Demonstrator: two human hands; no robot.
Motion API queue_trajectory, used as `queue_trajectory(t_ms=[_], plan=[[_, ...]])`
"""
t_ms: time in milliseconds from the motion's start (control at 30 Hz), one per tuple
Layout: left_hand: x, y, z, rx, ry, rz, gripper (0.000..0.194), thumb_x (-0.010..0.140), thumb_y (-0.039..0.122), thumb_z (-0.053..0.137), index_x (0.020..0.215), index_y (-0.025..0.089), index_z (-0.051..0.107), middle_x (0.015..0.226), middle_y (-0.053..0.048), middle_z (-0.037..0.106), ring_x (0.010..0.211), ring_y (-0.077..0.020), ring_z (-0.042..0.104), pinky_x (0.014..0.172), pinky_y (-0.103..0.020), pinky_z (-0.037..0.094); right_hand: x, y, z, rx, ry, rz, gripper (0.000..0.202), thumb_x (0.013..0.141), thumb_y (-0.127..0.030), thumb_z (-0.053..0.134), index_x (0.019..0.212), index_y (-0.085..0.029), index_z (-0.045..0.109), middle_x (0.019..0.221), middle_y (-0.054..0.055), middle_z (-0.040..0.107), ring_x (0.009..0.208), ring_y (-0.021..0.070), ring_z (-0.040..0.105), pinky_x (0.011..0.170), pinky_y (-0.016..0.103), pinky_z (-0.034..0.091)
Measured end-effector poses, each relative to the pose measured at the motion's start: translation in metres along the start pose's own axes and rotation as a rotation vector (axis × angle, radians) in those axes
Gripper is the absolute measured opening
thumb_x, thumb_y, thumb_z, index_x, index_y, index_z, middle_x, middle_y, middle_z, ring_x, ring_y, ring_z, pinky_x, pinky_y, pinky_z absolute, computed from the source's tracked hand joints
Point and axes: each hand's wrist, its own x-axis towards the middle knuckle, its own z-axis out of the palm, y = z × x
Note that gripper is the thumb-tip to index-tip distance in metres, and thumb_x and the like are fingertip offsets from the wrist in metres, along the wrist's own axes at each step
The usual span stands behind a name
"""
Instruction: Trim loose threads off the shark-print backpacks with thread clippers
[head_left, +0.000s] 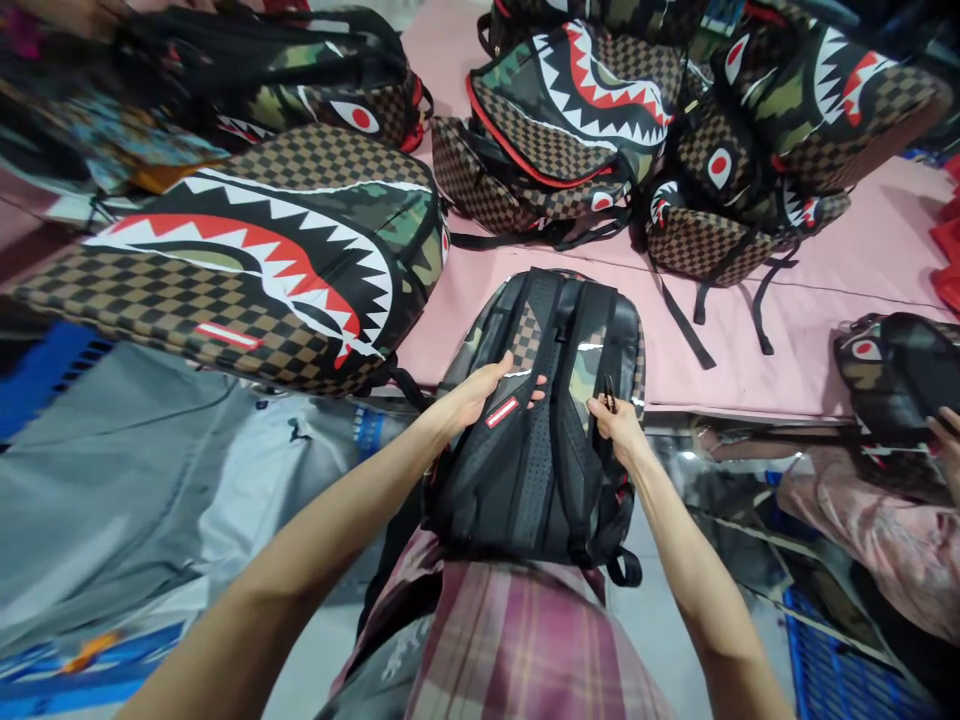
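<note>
A black backpack [540, 490] leans on the pink table's edge and my lap, its back panel and shoulder straps facing me. My left hand [480, 393] is closed around the left shoulder strap [525, 345], which bears a checkered patch and a red label [502, 411]. At the right shoulder strap [589, 365], with its camouflage patch, my right hand [619, 420] is closed in a pinch. Slim black thread snips [609, 390] stick up from its fingers, partly hidden by them. The backpack's front is out of view.
A large shark-mouth backpack [300, 260] lies left on the pink table [480, 330]. More such backpacks [577, 110] are piled behind. At right, another person's hand [946, 435] touches a black bag [900, 370]. Blue crates [840, 660] stand below.
</note>
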Motion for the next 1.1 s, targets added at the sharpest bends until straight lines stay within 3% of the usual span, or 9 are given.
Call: queue_trajectory(t_ms=[267, 433, 567, 633, 700, 767, 867, 1000, 1100], plan=[[-0.003, 0.001, 0.002, -0.012, 0.033, -0.061, 0.054, 0.093, 0.047, 0.032, 0.092, 0.004, 0.067, 0.093, -0.019, 0.070, 0.077, -0.0204, 0.069, 0.066, -0.026, 0.056, -0.001, 0.002, 0.000, 0.001, 0.020, -0.014, 0.044, 0.056, -0.050, 0.073, 0.060, -0.020, 0.043, 0.046, -0.011, 0.028, 0.038, 0.0033, 0.021, 0.037, 0.020, 0.016], [-0.002, -0.005, 0.006, 0.033, 0.099, 0.069, 0.046, 0.092, 0.043, 0.040, 0.088, 0.005, 0.066, 0.087, -0.017, 0.071, 0.075, -0.0210, 0.069, 0.066, -0.029, 0.056, 0.000, 0.000, -0.001, -0.008, 0.017, -0.026, 0.046, 0.055, -0.053, 0.074, 0.061, -0.020, 0.042, 0.046, -0.012, 0.026, 0.039, 0.0036, 0.020, 0.037, 0.020, 0.016], [-0.020, -0.023, 0.007, 0.082, 0.121, 0.129, 0.029, 0.086, 0.036, 0.054, 0.093, 0.010, 0.064, 0.092, -0.013, 0.070, 0.076, -0.0194, 0.068, 0.066, -0.027, 0.054, -0.022, 0.004, -0.001, -0.062, -0.019, -0.007, 0.044, 0.061, -0.051, 0.071, 0.060, -0.020, 0.040, 0.047, -0.011, 0.025, 0.041, 0.0040, 0.018, 0.039, 0.021, 0.013], [-0.034, -0.033, 0.002, 0.150, 0.134, 0.113, 0.032, 0.083, 0.042, 0.057, 0.092, 0.011, 0.062, 0.091, -0.012, 0.070, 0.075, -0.0205, 0.067, 0.065, -0.029, 0.054, -0.039, 0.008, -0.002, -0.107, -0.078, 0.034, 0.041, 0.063, -0.049, 0.071, 0.059, -0.019, 0.042, 0.048, -0.010, 0.028, 0.042, 0.0044, 0.019, 0.040, 0.021, 0.014], [-0.044, -0.034, -0.006, 0.300, 0.238, 0.159, 0.037, 0.080, 0.048, 0.058, 0.086, 0.012, 0.062, 0.086, -0.011, 0.070, 0.075, -0.0223, 0.066, 0.064, -0.030, 0.052, -0.053, 0.008, -0.005, -0.109, -0.103, 0.068, 0.040, 0.062, -0.047, 0.072, 0.059, -0.019, 0.045, 0.048, -0.009, 0.031, 0.043, 0.0046, 0.020, 0.041, 0.022, 0.015], [-0.046, -0.021, -0.013, 0.447, 0.371, 0.272, 0.036, 0.078, 0.048, 0.058, 0.088, 0.014, 0.063, 0.093, -0.010, 0.069, 0.084, -0.0235, 0.064, 0.069, -0.031, 0.051, -0.055, -0.001, -0.012, -0.033, -0.016, 0.058, 0.038, 0.061, -0.046, 0.074, 0.061, -0.019, 0.048, 0.048, -0.009, 0.032, 0.042, 0.0046, 0.019, 0.040, 0.022, 0.016], [-0.027, 0.023, -0.015, 0.564, 0.490, 0.508, 0.037, 0.079, 0.044, 0.055, 0.104, 0.017, 0.060, 0.110, -0.008, 0.064, 0.097, -0.0218, 0.060, 0.080, -0.030, 0.048, -0.026, -0.034, -0.029, 0.162, 0.182, -0.034, 0.034, 0.062, -0.045, 0.073, 0.067, -0.020, 0.050, 0.048, -0.009, 0.034, 0.039, 0.0053, 0.021, 0.037, 0.021, 0.019], [0.030, 0.092, 0.008, 0.800, 0.524, 0.768, 0.035, 0.081, 0.037, 0.049, 0.105, 0.013, 0.060, 0.105, -0.009, 0.066, 0.096, -0.0211, 0.060, 0.088, -0.031, 0.044, 0.040, -0.077, -0.056, 0.358, 0.044, -0.080, 0.022, 0.071, -0.038, 0.065, 0.073, -0.021, 0.051, 0.050, -0.007, 0.038, 0.036, 0.0061, 0.023, 0.032, 0.021, 0.020], [0.082, 0.126, 0.040, 0.993, 0.503, 0.874, 0.031, 0.084, 0.028, 0.046, 0.105, 0.012, 0.062, 0.108, -0.011, 0.065, 0.099, -0.0224, 0.059, 0.092, -0.033, 0.041, 0.076, -0.084, -0.068, 0.493, -0.043, -0.044, 0.012, 0.071, -0.027, 0.060, 0.080, -0.021, 0.055, 0.055, -0.007, 0.043, 0.037, 0.0060, 0.023, 0.032, 0.019, 0.020]])
